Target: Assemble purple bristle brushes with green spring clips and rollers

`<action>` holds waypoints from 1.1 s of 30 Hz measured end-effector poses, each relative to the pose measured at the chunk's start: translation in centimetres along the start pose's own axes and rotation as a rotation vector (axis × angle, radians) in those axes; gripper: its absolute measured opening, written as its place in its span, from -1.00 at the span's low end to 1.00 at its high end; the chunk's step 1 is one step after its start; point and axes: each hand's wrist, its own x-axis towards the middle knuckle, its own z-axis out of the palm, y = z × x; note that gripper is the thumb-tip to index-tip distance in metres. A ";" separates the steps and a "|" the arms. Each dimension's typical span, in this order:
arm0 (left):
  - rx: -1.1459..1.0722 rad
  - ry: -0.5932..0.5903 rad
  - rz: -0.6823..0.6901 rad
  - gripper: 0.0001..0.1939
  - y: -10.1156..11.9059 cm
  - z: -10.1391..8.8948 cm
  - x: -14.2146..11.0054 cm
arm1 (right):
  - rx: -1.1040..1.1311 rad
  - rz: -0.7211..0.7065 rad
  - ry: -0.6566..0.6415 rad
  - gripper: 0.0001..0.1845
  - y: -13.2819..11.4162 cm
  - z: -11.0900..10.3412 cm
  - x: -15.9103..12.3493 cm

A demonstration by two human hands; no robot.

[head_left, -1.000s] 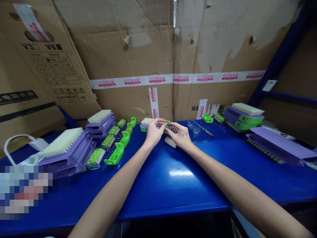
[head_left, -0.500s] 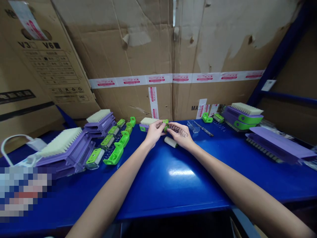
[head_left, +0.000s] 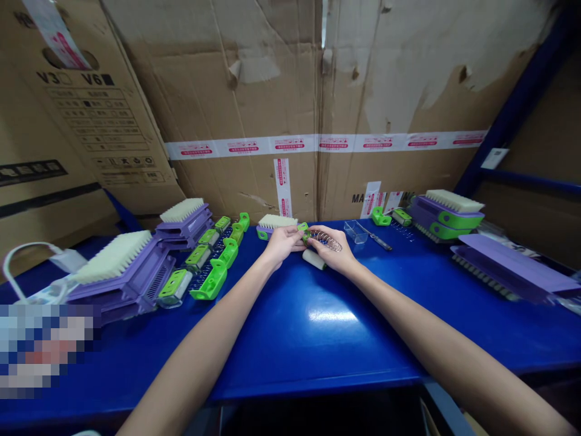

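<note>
My left hand [head_left: 282, 247] is closed on a small green plastic part [head_left: 302, 228], held above the middle of the blue table. A metal coil spring [head_left: 329, 241] lies along my right hand [head_left: 334, 249], whose fingers are closed around its end against the green part. Fingers hide exactly where spring and part meet. Under the hands a whitish roller-like piece [head_left: 313, 260] with a green end lies on the table. Just behind my left hand sits a purple brush with pale bristles [head_left: 276, 221].
Purple brushes [head_left: 120, 257] are stacked at left, beside rows of green end pieces [head_left: 212, 280], springs and green-topped blocks [head_left: 175, 287]. A clear plastic box [head_left: 355, 231] and a screwdriver [head_left: 376, 238] lie right of my hands. More brushes [head_left: 447, 215] stand far right, before cardboard [head_left: 227, 109].
The green part has tipped and sunk slightly between my fingers. Both hands stay together in almost the same place, and the view has shifted a little.
</note>
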 end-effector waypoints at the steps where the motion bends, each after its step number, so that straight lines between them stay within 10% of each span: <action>1: 0.003 0.007 -0.002 -0.74 0.0 0.0 0.0 | -0.001 -0.004 -0.004 -0.76 0.0 0.0 0.0; 33: 0.454 0.134 0.377 -0.86 -1.2 0.1 0.9 | -0.263 -0.054 -0.050 -0.71 -0.7 -0.1 0.1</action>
